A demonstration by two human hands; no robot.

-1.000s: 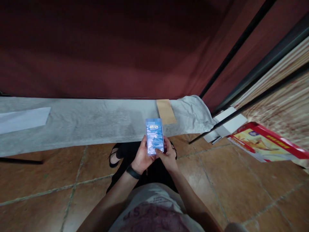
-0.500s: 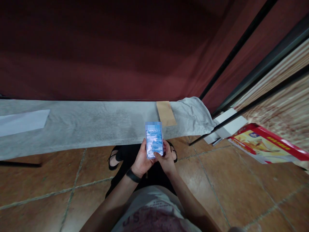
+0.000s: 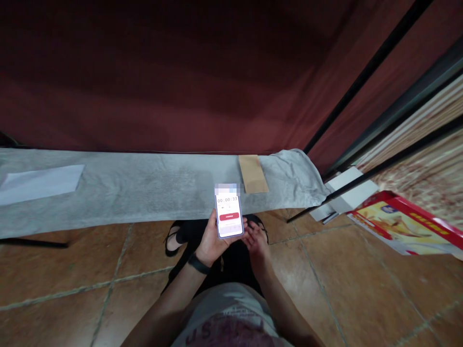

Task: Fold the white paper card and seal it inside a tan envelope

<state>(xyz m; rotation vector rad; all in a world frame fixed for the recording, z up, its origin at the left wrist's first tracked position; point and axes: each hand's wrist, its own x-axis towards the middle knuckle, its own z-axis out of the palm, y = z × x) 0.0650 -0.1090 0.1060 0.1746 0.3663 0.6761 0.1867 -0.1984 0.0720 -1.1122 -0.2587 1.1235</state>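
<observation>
A smartphone (image 3: 229,216) lies upright in my left hand (image 3: 211,240), whose thumb runs along its left edge and whose fingers wrap behind it. Its lit screen has a timer reading 00:00:33 above a red button; the top strip is blurred out. My right hand (image 3: 257,243) is just right of the phone's lower corner, palm partly turned up and fingers apart, with nothing in it. Beyond the phone, a brown paper envelope or sheet (image 3: 253,174) rests on the grey cloth (image 3: 162,185) that covers a long narrow table.
A white sheet of paper (image 3: 43,184) lies at the cloth's left. Dark red fabric (image 3: 162,106) hangs behind. To the right are black metal poles (image 3: 365,79), white boxes (image 3: 350,188) and a red-and-yellow carton (image 3: 401,224) above the tiled floor (image 3: 325,270).
My right hand has come off the phone and moved slightly right, its thumb leaving the screen. The display has switched from a blue wave picture to a white timer page.
</observation>
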